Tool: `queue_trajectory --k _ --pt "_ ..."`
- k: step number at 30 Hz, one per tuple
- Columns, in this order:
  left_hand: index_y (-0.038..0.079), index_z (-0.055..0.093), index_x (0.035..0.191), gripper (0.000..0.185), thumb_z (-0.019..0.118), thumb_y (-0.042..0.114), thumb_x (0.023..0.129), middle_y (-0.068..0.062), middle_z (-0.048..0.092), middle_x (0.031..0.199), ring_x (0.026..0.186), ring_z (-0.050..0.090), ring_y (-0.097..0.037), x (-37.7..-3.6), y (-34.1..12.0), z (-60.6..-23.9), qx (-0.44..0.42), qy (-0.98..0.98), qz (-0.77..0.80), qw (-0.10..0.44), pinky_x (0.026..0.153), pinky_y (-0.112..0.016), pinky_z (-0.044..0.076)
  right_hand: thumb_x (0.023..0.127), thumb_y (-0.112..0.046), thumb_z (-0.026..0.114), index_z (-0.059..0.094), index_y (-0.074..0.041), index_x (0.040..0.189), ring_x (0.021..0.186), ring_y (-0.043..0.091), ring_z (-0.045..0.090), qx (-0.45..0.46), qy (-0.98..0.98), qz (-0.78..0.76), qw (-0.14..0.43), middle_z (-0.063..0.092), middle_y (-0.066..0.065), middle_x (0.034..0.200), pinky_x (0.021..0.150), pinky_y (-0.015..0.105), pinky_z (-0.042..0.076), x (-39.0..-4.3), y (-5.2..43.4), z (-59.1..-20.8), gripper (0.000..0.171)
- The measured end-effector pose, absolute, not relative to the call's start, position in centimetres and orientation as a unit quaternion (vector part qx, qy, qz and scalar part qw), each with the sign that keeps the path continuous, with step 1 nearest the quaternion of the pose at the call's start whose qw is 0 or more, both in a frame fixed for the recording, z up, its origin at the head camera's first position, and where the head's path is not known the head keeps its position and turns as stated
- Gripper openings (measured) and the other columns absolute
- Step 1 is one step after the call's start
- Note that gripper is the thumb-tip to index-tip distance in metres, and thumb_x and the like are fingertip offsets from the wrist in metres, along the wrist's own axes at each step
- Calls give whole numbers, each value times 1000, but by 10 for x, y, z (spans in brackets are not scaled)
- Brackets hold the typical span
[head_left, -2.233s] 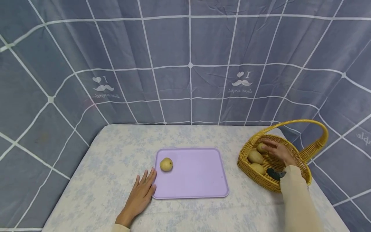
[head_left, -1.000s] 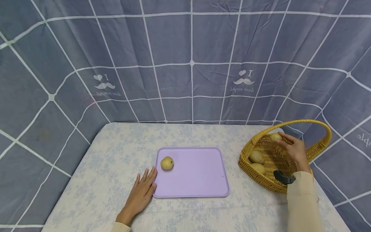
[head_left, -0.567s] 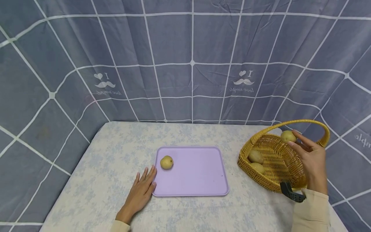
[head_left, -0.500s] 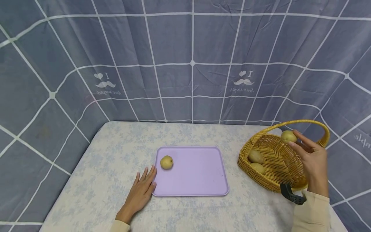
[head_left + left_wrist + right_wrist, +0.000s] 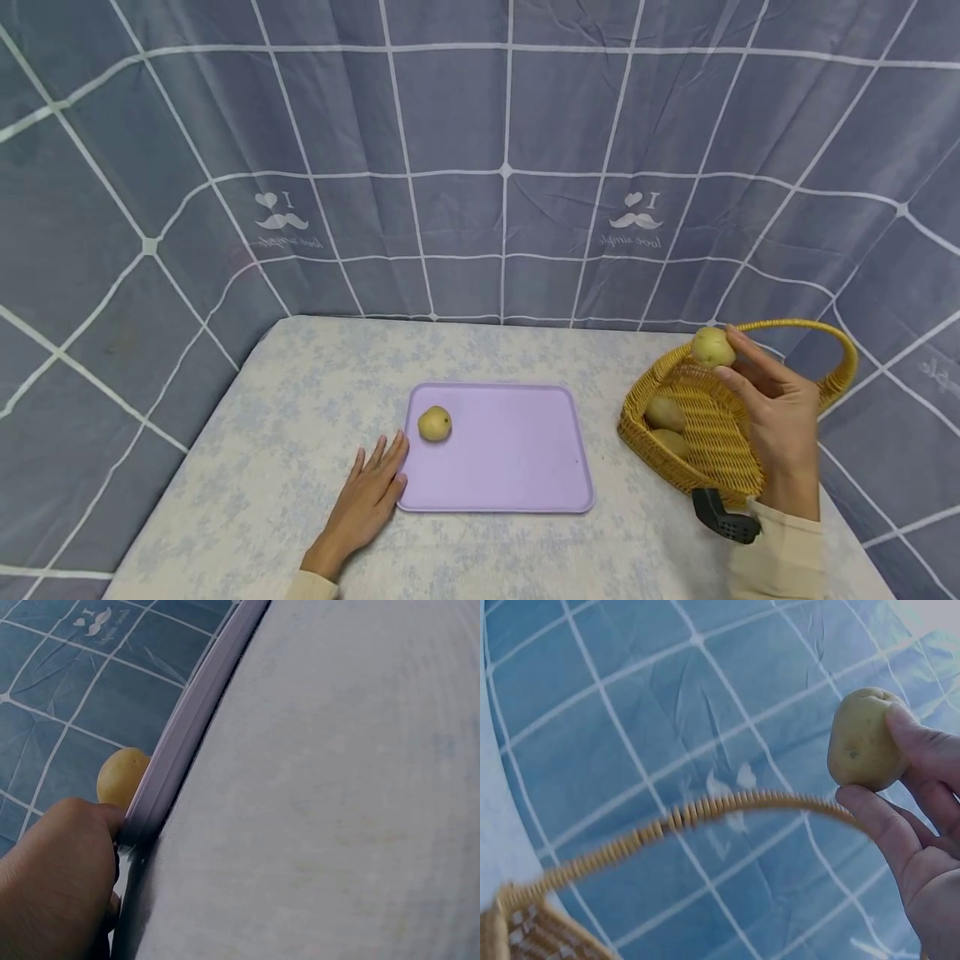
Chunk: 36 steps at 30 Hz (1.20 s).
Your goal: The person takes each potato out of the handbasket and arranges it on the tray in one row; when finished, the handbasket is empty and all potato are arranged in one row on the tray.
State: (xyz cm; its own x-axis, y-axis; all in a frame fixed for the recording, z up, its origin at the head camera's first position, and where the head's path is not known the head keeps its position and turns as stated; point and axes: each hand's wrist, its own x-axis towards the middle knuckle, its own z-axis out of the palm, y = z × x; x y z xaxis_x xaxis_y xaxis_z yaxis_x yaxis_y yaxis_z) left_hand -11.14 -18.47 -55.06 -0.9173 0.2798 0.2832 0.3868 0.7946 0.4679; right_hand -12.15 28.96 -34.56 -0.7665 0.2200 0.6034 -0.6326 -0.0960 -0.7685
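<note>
My right hand (image 5: 776,404) holds a small yellow-brown potato (image 5: 712,347) in its fingertips, lifted above the yellow wicker basket (image 5: 701,467); the right wrist view shows the potato (image 5: 860,740) pinched above the basket's handle (image 5: 705,812). Two more potatoes (image 5: 664,413) lie inside the basket. A lilac tray (image 5: 502,475) sits mid-table with one potato (image 5: 434,423) at its near-left part. My left hand (image 5: 371,496) lies flat on the table, fingers against the tray's left edge (image 5: 184,742), with the tray's potato (image 5: 121,774) just beyond it.
The table (image 5: 285,417) has a pale floral cloth. A grey-blue checked curtain (image 5: 480,167) hangs close behind and to both sides. The basket stands at the table's right edge, its tall handle (image 5: 840,354) arching over it.
My right hand took a potato out of the basket, lifted it up by the handle, and has now moved it left, above the basket's far rim. The left hand stayed put.
</note>
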Motion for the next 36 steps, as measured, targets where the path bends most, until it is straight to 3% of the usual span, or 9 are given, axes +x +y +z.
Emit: queue_trajectory --k 6,13,27,36 --pt "18 25 141 51 40 32 94 6 22 145 133 18 -24 -108 -184 -553 -174 -942 -273 93 108 -46 3 74 27 49 45 19 117 101 22 58 204 -604 727 253 50 20 124 75 22 51 -129 266 -348 44" --pt "17 25 140 51 40 33 94 6 22 145 134 17 -24 -106 -184 -554 -174 -941 -277 88 108 -45 3 77 17 55 48 14 118 111 20 52 221 -652 698 196 50 14 125 84 24 47 -153 228 -369 42" --pt "16 24 141 51 39 31 94 4 22 145 133 18 -27 -108 -184 -551 -182 -941 -269 98 108 -45 2 78 -5 65 55 -5 120 111 18 52 227 -716 659 41 49 8 129 85 25 47 -194 144 -429 43" --pt "16 26 140 51 41 30 94 5 23 145 133 19 -25 -111 -184 -552 -177 -942 -264 110 108 -47 4 78 6 60 54 6 117 117 25 46 232 -726 647 -27 47 15 128 89 28 45 -193 104 -438 40"
